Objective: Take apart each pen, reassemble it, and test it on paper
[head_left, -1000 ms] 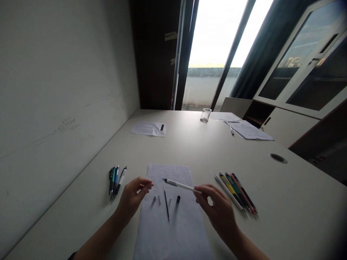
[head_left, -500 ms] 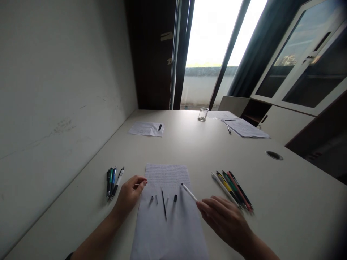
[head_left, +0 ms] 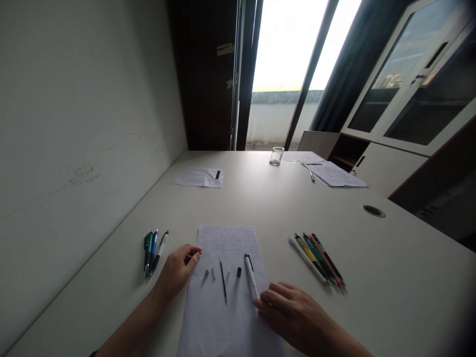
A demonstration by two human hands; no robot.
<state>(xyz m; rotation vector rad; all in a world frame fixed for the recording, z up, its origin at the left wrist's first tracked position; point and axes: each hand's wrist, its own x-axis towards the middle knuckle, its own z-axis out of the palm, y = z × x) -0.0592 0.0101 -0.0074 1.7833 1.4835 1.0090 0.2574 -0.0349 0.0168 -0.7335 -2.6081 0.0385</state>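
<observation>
A sheet of paper (head_left: 230, 322) with handwriting across its upper part lies in front of me. My left hand (head_left: 180, 265) rests at its left edge, fingers curled and thumb close to the index finger; whatever is between them is hidden. My right hand (head_left: 286, 307) grips the lower end of a white pen barrel (head_left: 252, 277) with a black clip, lying along the sheet's right side. Left of the barrel, a dark ink refill (head_left: 223, 280), a black grip piece (head_left: 238, 272), a small dark tip piece (head_left: 207, 273) and a thin spring-like piece (head_left: 213, 274) are laid out on the paper.
Several pens (head_left: 151, 253) lie together on the left, and several more pens (head_left: 316, 260) on the right. Farther back are a glass jar (head_left: 276, 156), a paper slip (head_left: 199, 177), and a paper stack (head_left: 334, 174) with a pen (head_left: 311, 175). A round cable hole (head_left: 374, 211) is at right.
My right hand has moved left and toward me with the white pen barrel, which has swung from slanted to nearly in line with the refill. My left hand has stayed put.
</observation>
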